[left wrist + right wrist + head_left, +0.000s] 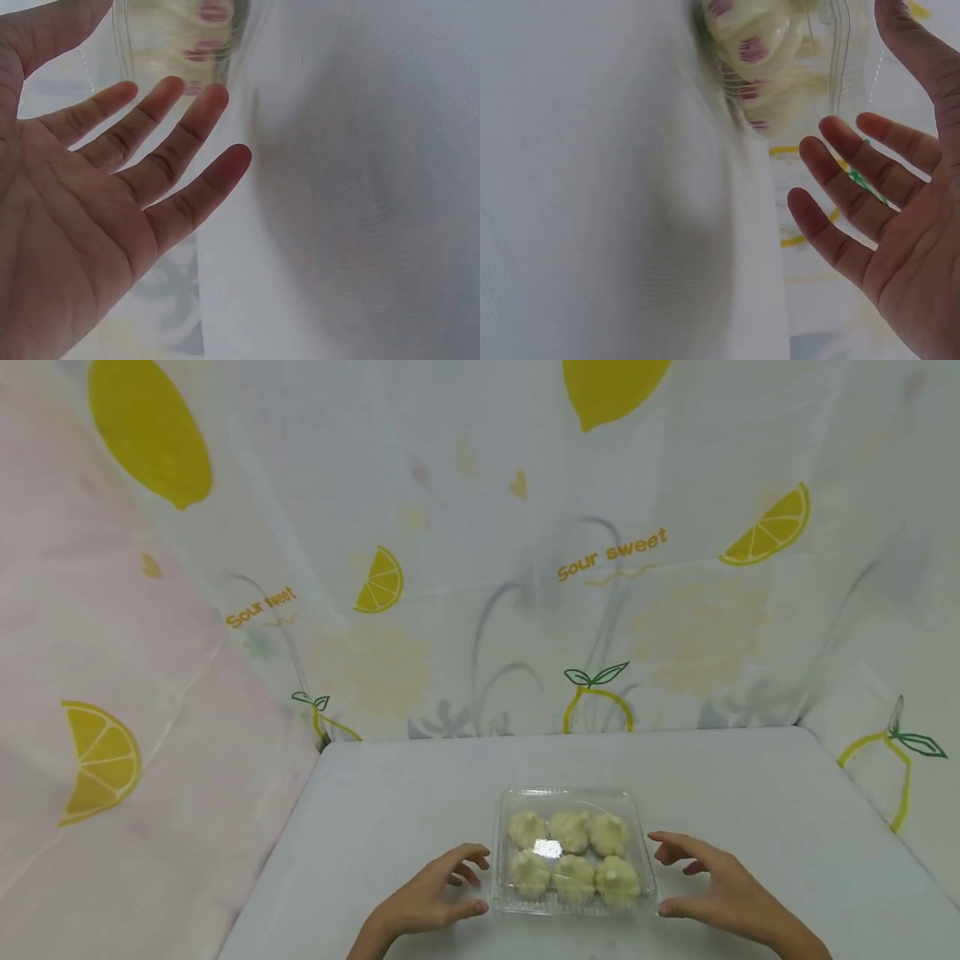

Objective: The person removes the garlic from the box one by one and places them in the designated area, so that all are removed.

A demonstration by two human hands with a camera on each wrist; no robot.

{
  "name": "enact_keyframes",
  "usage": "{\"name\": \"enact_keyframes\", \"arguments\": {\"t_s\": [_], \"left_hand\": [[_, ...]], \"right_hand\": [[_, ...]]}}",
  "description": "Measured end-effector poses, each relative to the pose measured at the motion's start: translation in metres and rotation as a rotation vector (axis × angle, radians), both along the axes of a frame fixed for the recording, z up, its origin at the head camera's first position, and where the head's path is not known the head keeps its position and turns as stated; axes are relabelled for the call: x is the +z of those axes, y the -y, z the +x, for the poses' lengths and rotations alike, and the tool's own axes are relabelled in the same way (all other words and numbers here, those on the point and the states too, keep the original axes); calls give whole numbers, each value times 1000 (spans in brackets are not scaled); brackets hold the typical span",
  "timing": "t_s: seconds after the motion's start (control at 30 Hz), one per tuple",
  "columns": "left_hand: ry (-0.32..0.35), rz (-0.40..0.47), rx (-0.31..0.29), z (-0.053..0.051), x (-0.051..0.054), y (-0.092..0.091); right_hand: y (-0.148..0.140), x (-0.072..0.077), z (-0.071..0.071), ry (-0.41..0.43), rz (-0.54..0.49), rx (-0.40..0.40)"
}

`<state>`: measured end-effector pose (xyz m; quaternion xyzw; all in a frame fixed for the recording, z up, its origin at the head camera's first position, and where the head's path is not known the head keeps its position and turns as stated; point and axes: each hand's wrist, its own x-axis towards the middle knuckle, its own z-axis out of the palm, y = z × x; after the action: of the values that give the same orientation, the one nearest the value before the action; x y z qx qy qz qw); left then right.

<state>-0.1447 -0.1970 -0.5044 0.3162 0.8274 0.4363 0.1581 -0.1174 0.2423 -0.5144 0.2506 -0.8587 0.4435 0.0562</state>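
A clear plastic lidded box (648,860) sits near the front of the white table, holding several pale, pleated, bun-like pieces (573,878) in two rows. Pinkish-purple marks show on the pieces' sides in both wrist views. At the box's left side is my left hand (442,889), thumb and fingers spread apart, with fingertips close to the wall. My right hand (712,885) mirrors it on the right side, its thumb near the front corner. Whether any fingertip touches the plastic I cannot tell. Neither hand grips anything; both palms show in the wrist views.
The white tabletop (405,785) extends behind the box and to both sides. A pale curtain (450,652) printed with lemons and lettering hangs along the back and both sides of the table. Light glares off the box lid.
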Motion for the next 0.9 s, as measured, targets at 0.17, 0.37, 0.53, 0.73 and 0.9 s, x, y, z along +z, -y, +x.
{"name": "enact_keyframes", "arguments": {"t_s": [0.17, 0.37, 0.53, 0.73, 0.9], "left_hand": [[4, 18, -7, 0, 1, -3], [28, 43, -10, -1, -1, -5], [66, 82, -37, -1, -3, -7], [85, 115, -48, 0, -4, -9], [124, 135, -48, 1, -4, -10]], "right_hand": [[3, 0, -1, 10, 30, 35], [5, 4, 1, 11, 40, 51], [6, 5, 4, 40, 35, 59], [7, 3, 3, 69, 32, 70], [11, 4, 3, 81, 45, 51]]}}
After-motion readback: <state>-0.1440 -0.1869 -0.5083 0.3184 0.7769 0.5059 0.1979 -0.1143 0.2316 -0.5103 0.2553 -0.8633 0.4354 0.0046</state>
